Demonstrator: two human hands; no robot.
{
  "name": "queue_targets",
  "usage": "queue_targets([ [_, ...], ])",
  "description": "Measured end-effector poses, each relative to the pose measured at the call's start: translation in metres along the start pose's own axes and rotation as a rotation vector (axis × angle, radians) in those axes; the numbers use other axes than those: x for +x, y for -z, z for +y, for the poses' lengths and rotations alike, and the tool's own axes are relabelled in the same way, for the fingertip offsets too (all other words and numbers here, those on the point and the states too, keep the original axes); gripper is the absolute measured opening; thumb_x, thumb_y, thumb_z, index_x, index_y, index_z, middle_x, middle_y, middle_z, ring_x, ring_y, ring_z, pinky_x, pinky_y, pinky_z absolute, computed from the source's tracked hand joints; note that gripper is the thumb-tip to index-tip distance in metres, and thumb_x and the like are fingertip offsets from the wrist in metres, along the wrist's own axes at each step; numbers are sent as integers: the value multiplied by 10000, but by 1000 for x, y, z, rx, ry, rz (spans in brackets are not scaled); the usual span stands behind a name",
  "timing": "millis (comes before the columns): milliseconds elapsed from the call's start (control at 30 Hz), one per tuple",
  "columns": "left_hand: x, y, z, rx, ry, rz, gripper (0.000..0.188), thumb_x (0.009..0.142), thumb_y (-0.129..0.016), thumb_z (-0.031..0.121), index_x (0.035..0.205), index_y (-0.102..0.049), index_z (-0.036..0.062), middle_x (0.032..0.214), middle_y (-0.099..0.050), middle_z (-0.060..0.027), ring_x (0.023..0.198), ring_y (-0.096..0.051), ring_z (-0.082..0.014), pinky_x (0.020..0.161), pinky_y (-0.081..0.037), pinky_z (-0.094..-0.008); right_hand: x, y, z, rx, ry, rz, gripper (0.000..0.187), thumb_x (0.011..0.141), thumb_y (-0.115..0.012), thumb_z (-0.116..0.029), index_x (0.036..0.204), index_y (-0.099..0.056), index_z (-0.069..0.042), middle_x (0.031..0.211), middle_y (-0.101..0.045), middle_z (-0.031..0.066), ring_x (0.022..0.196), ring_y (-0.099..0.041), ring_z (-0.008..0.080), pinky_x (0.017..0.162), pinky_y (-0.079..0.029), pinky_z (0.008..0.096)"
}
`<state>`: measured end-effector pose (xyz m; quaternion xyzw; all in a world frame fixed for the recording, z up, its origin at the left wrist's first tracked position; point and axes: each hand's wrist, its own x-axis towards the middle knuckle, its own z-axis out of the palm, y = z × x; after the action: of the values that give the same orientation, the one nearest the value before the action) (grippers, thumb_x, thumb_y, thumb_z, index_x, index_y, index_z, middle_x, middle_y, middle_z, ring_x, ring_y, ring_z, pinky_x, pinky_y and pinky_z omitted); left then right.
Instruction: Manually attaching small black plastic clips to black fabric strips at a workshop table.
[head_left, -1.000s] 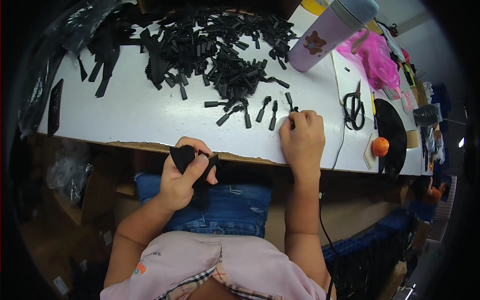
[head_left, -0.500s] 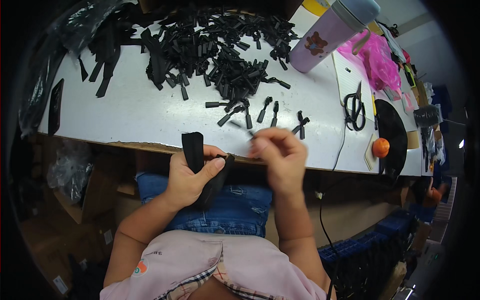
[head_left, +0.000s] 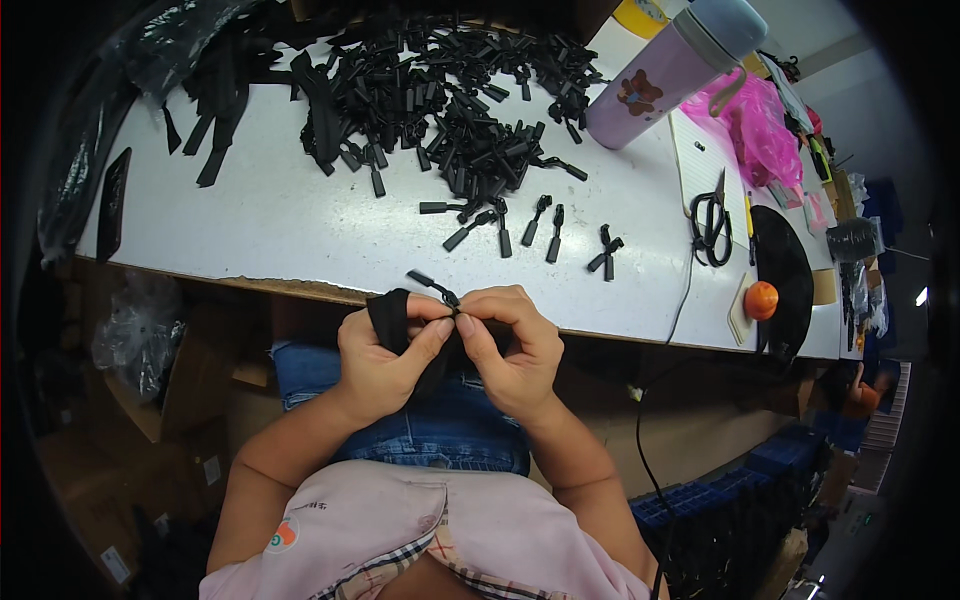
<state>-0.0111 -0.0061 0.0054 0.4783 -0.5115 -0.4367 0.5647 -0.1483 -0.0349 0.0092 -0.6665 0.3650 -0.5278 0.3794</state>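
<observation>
My left hand (head_left: 375, 370) is closed on a black zipper tape (head_left: 388, 320). One part of the tape loops up over its fingers and the rest hangs toward my lap, partly hidden. My right hand (head_left: 518, 350) pinches a black zipper slider (head_left: 430, 282) whose pull tab points up and left. Both thumbs and fingertips meet where slider and tape end touch, just off the table's near edge. Whether the tape is inside the slider I cannot tell. Several loose zipper sliders (head_left: 503, 230) lie beyond my hands, in front of a large heap of the same sliders (head_left: 485, 150).
The white table (head_left: 330, 235) has a worn front edge. A lilac bottle (head_left: 650, 85), black scissors (head_left: 711, 225), an orange fruit (head_left: 761, 299) and a pink bag (head_left: 760, 125) are on the right. Black strips (head_left: 222, 130) and a phone (head_left: 114, 205) lie left.
My right hand has come left and down with the slider to meet my left hand at the zipper tape. My left hand has stayed nearly in place.
</observation>
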Motion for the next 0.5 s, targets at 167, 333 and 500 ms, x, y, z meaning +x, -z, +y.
queue_targets([
  [167,-1,-3,4,-16,-37,74,105,749,-592,16,852,-587,0,733,-565,-17,625,-484,-45,576,-406,-174,-3,-8,-5,243,-202,60,115,709,-605,30,814,-562,9,771,-558,79,645,-537,113,577,-437,211],
  [333,4,-1,0,-17,-211,6,126,765,-567,13,888,-570,-11,774,-544,-37,687,-500,-64,616,-414,-190,-9,-10,-5,277,-221,63,113,724,-600,28,825,-549,18,762,-536,72,625,-528,79,559,-433,181],
  [500,2,3,6,-187,-43,-37,149,785,-539,24,925,-543,-28,853,-536,-61,736,-523,-94,652,-422,-201,-7,-11,-1,227,-117,0,105,743,-586,23,836,-536,17,756,-531,53,583,-505,67,503,-411,176],
])
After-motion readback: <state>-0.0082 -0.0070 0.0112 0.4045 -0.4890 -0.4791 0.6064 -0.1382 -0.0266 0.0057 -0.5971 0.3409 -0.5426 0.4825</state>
